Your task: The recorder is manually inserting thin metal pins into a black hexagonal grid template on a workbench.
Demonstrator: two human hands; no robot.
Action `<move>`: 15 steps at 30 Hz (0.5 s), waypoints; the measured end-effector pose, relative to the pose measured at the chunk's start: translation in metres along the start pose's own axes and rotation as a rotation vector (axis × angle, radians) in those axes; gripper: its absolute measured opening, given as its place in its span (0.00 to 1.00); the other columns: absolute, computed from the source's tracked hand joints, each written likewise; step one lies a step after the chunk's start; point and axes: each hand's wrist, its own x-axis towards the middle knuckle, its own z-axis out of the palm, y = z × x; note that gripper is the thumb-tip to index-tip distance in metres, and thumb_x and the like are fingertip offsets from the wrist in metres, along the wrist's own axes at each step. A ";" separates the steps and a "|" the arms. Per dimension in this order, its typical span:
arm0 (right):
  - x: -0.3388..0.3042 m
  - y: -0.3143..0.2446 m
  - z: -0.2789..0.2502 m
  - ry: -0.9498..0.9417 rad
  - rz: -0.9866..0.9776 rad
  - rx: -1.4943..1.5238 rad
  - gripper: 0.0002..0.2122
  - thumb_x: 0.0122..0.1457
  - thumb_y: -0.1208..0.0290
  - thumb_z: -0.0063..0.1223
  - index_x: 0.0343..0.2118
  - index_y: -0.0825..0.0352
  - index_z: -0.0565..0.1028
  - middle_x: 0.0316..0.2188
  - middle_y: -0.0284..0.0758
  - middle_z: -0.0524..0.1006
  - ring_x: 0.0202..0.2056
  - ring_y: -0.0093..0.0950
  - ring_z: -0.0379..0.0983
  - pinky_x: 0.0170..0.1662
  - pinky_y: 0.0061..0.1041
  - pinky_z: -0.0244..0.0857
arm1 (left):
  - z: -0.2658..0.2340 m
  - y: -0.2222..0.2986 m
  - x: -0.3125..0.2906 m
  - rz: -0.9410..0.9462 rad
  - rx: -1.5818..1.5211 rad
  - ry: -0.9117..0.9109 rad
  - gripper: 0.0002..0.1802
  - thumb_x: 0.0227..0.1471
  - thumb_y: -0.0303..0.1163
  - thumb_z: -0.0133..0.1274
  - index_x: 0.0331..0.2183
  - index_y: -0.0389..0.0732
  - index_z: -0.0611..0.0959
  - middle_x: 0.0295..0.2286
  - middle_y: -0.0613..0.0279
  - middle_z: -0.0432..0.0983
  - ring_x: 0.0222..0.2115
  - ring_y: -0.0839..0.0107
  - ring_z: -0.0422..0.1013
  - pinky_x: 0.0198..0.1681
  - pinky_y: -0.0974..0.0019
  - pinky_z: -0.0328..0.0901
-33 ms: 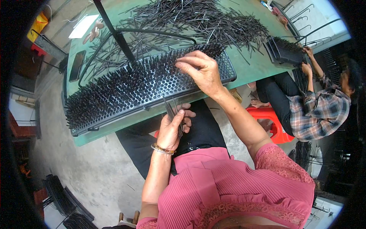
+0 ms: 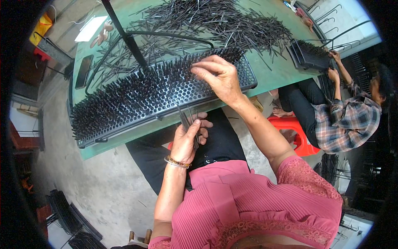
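Observation:
A long black perforated plate (image 2: 199, 93) lies at the near edge of the green table, tilted across it. Dark thin strips (image 2: 124, 93) stand upright in many of its holes, thick toward the left and along the far side; bare holes show along the near side and right end. My left hand (image 2: 186, 139), below the plate's near edge, is closed around a small bundle of dark thin strips (image 2: 185, 119) pointing up. Over the plate's right half, my right hand (image 2: 222, 79) has thumb and forefinger drawn together at the standing strips; what they pinch is too small to tell.
A heap of loose dark strips (image 2: 224, 25) spreads behind the plate. A black metal frame (image 2: 132, 45) rises behind it, beside a phone (image 2: 84, 68). At right, another person (image 2: 346, 118) works on a similar black block (image 2: 309, 56), near a red stool (image 2: 304, 143).

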 end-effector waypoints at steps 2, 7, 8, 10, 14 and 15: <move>0.000 0.000 -0.001 0.001 0.064 0.058 0.06 0.49 0.75 0.58 0.29 0.71 0.79 0.26 0.36 0.76 0.25 0.23 0.74 0.29 0.19 0.68 | 0.000 0.000 0.000 0.001 0.003 0.003 0.17 0.58 0.34 0.44 0.46 0.33 0.71 0.32 0.57 0.74 0.24 0.79 0.67 0.23 0.78 0.63; 0.000 -0.003 -0.001 -0.001 0.022 0.052 0.06 0.51 0.74 0.56 0.30 0.70 0.78 0.25 0.36 0.75 0.24 0.23 0.74 0.28 0.21 0.68 | 0.000 -0.001 0.000 -0.003 0.000 0.004 0.17 0.58 0.34 0.44 0.45 0.33 0.71 0.32 0.57 0.74 0.24 0.79 0.67 0.24 0.78 0.63; 0.002 -0.002 -0.002 -0.001 0.022 0.052 0.06 0.51 0.74 0.56 0.30 0.70 0.78 0.25 0.36 0.75 0.24 0.23 0.74 0.28 0.21 0.68 | 0.000 -0.001 0.001 -0.003 0.001 0.003 0.17 0.58 0.34 0.44 0.45 0.33 0.71 0.32 0.57 0.74 0.24 0.79 0.67 0.24 0.78 0.63; 0.009 0.002 -0.005 -0.081 -0.135 -0.098 0.06 0.53 0.77 0.54 0.32 0.73 0.78 0.29 0.36 0.74 0.23 0.22 0.74 0.26 0.18 0.69 | 0.001 -0.001 0.000 -0.002 -0.006 -0.003 0.17 0.58 0.33 0.43 0.45 0.33 0.71 0.32 0.56 0.74 0.25 0.79 0.67 0.25 0.77 0.64; 0.019 0.003 -0.002 -0.140 -0.260 -0.262 0.06 0.52 0.74 0.55 0.31 0.68 0.79 0.27 0.34 0.74 0.25 0.22 0.73 0.27 0.21 0.66 | 0.004 0.002 0.001 -0.006 -0.016 -0.028 0.17 0.59 0.33 0.43 0.45 0.32 0.71 0.33 0.55 0.74 0.27 0.78 0.68 0.27 0.76 0.66; 0.020 0.006 0.002 -0.125 -0.301 -0.258 0.06 0.51 0.72 0.57 0.31 0.67 0.79 0.26 0.34 0.74 0.25 0.25 0.72 0.27 0.24 0.66 | 0.005 0.003 0.002 -0.009 -0.016 -0.017 0.17 0.58 0.33 0.43 0.45 0.32 0.71 0.34 0.55 0.74 0.26 0.77 0.68 0.28 0.75 0.66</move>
